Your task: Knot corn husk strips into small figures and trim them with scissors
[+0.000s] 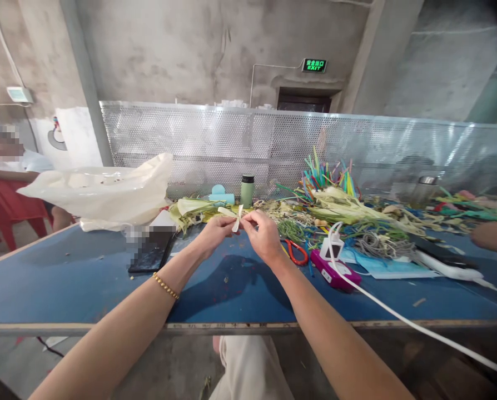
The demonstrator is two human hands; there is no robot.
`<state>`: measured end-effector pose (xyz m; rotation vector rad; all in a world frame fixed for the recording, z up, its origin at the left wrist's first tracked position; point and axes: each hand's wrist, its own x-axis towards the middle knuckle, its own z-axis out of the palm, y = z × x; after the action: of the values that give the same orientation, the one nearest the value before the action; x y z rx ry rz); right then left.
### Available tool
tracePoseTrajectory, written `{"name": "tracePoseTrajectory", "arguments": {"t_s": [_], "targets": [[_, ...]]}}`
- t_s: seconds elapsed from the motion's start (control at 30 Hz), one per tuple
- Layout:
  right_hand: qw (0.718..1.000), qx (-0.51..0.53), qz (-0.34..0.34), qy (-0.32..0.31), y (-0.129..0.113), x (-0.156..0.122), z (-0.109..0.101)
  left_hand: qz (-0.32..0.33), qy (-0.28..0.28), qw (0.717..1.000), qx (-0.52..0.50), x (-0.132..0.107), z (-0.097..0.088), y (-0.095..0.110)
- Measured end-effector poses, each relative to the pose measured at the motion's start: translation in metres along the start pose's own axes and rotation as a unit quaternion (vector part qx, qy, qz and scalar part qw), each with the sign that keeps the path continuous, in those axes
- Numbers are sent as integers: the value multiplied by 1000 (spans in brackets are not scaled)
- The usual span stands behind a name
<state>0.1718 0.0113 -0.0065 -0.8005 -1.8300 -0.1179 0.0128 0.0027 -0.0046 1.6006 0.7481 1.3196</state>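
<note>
My left hand [215, 234] and my right hand [263, 236] meet above the middle of the blue table [232, 300]. Between them is a pale corn husk strip [237, 222], folded or crossed into a small loop with ends sticking up. Both hands pinch it with thumb and fingers. A gold bead bracelet [165, 286] circles my left wrist. Just behind my hands lie green-yellow corn husks [194, 208]. To the right of my right hand rest red-handled scissors [297, 253], their blades hidden.
A cream plastic bag [102, 191] and dark tablet [150, 253] lie left. A green bottle [247, 191] stands behind. Husks [344, 206], coloured pipe cleaners [326, 175], a purple box [334, 272] and white cable [398, 316] occupy the right. Another person's hand [494, 238] is far right.
</note>
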Motion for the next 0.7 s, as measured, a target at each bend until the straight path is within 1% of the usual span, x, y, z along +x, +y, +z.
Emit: {"name": "tracePoseTrajectory", "arguments": {"t_s": [0.1,0.17,0.23,0.27,0.33,0.4,0.43,0.5,0.6,0.7], "targets": [[1000,-6,0,-22,0,0,0,35,2,999,12,3,-1,-1],[999,-6,0,-32,1,0,-1,41,5,999,1,4,0,-2],[1000,-6,8,-26,3,2,-4,38,24,999,-14,4,0,-3],[1000,-9,18,-12,4,3,-6,36,40,998,-24,5,-1,-4],[997,-28,52,40,7,5,-10,22,67,996,-52,5,-1,-5],[992,-51,71,91,8,6,-13,2,77,993,-84,6,-2,-6],[991,-58,66,101,8,6,-13,-8,76,992,-98,5,-1,-6],[995,-59,28,82,5,5,-12,-26,68,990,-120,5,0,-7],[997,-57,-45,9,-1,3,-6,-37,67,989,-126,4,3,-9],[993,-76,-82,-27,-6,2,-4,-29,79,991,-105,5,3,-12]]}}
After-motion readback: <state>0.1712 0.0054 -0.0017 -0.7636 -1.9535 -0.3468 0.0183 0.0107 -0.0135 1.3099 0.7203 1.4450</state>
